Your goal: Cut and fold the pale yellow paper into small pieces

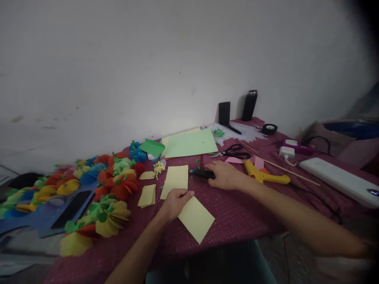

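Observation:
Between the thumb and fingers of my left hand [177, 203] is a pale yellow paper piece [197, 219], its lower corner pointing toward the table's front edge. My right hand [223, 174] is closed around the end of a small black tool [203, 173] with a bluish tip; its exact kind is unclear. A larger yellow paper sheet [176, 181] lies flat, just left of that tool's tip. Further left are a stack of small yellow papers [147, 196], a cut yellow paper piece [147, 175] and a clump of shredded paper [159, 169].
Colourful paper pumpkins [112, 217] crowd the left side. Green sheets [192, 142] lie at the back near the wall. To the right are black scissors [235, 152], a yellow glue gun [263, 175], a wooden stick [288, 170], a white power bank [337, 179] and a dark bottle [250, 105].

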{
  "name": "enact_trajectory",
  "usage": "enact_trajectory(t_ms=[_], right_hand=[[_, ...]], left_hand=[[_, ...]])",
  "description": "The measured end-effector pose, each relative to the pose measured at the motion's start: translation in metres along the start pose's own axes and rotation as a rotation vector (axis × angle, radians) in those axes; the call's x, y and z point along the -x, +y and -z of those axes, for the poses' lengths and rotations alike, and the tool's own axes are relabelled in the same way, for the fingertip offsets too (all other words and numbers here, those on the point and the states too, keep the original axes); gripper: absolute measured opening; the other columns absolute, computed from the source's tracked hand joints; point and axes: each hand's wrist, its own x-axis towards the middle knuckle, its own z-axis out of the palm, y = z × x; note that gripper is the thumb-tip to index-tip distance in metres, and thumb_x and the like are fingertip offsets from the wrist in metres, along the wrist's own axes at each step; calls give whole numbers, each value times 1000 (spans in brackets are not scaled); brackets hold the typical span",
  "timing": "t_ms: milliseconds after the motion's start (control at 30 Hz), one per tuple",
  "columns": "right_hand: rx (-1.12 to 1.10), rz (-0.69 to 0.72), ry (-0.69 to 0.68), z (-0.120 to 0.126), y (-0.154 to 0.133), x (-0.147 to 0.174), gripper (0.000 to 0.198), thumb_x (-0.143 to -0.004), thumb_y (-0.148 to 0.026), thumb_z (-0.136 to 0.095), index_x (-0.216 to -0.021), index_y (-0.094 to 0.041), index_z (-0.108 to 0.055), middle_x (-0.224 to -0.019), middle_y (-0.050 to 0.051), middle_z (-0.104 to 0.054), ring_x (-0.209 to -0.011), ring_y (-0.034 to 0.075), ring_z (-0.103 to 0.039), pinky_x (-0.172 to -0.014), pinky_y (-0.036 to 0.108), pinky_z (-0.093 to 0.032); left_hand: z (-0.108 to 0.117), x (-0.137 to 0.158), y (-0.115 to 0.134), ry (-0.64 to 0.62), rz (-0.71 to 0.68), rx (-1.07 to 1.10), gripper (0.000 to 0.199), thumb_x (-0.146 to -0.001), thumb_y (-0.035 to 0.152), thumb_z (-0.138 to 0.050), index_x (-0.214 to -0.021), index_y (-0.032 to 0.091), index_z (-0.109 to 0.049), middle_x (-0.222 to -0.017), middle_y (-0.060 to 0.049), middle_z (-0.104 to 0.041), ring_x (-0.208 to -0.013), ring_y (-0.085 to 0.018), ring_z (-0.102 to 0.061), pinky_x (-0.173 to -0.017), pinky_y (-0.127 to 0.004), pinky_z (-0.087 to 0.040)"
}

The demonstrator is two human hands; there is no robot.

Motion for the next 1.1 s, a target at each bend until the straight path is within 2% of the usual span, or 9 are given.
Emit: enact_trajectory(t_ms=[167,267,367,433,500,600,733,900,1100], right_hand=[[-424,-208,-93,17,42,49,36,-72,-33,-44,-104,-20,-55,-103,5,-56,-91,21,-50,-80,32,-37],[-921,-405,-66,12,58,67,35,-73,-34,-41,-101,-18,-53,-102,8,-56,-89,21,-52,-75,34,-42],[-1367,-407,-65,8,58,76,35,-74,-33,-36,-102,-17,-49,-103,10,-55,-90,18,-53,-76,32,-42],[-1469,-357,-85,8,50,78,39,-72,-33,-36,-106,-18,-46,-104,11,-54,-89,18,-53,-74,31,-42],[-1479,-292,-125,6,42,75,45,-69,-34,-37,-111,-19,-43,-104,11,-54,-81,16,-53,-66,29,-42],[-1491,-219,-152,-1,35,68,51,-68,-33,-42,-116,-19,-38,-91,9,-56,-59,12,-49,-52,24,-39],[-1245,-188,-238,-4,35,66,44,-76,-36,-41,-116,-18,-42,-83,6,-57,-53,10,-46,-49,23,-37],[-698,-6,-260,18,31,78,41,-74,-36,-49,-112,-22,-50,-103,4,-55,-91,19,-49,-79,29,-37],[-455,57,-294,32,33,90,36,-71,-29,-53,-107,-24,-53,-97,3,-57,-86,19,-52,-75,28,-39]], left_hand=[[-4,-16,1,80,-130,-177,43,-71,50,-43,-47,15,-45,-46,4,-37,-43,-8,-33,-41,-21,-18],[-7,-27,-1,128,-168,-244,43,-73,48,-41,-47,15,-47,-46,3,-38,-45,-10,-36,-43,-21,-21],[-8,-37,1,171,-197,-307,43,-75,47,-40,-49,15,-52,-47,0,-44,-49,-12,-41,-47,-23,-26],[-8,-42,6,200,-216,-341,38,-76,44,-41,-60,15,-58,-57,-3,-53,-60,-17,-48,-55,-25,-32],[-7,-42,13,243,-253,-388,30,-75,40,-45,-83,16,-61,-82,-8,-60,-83,-22,-50,-71,-29,-34],[-5,-30,22,255,-404,-552,40,-77,35,-45,-115,20,-45,-116,-9,-48,-109,-24,-37,-91,-38,-24],[6,-3,22,-135,-578,-673,59,-70,42,-54,-123,24,-36,-132,-8,-31,-120,-24,-26,-97,-40,-19],[12,7,11,-323,-565,-688,77,-60,51,-60,-126,21,-32,-134,-10,-26,-123,-26,-19,-100,-42,-13],[8,0,2,-308,-545,-594,69,-64,50,-57,-123,22,-36,-129,-9,-36,-119,-23,-28,-99,-38,-20]])
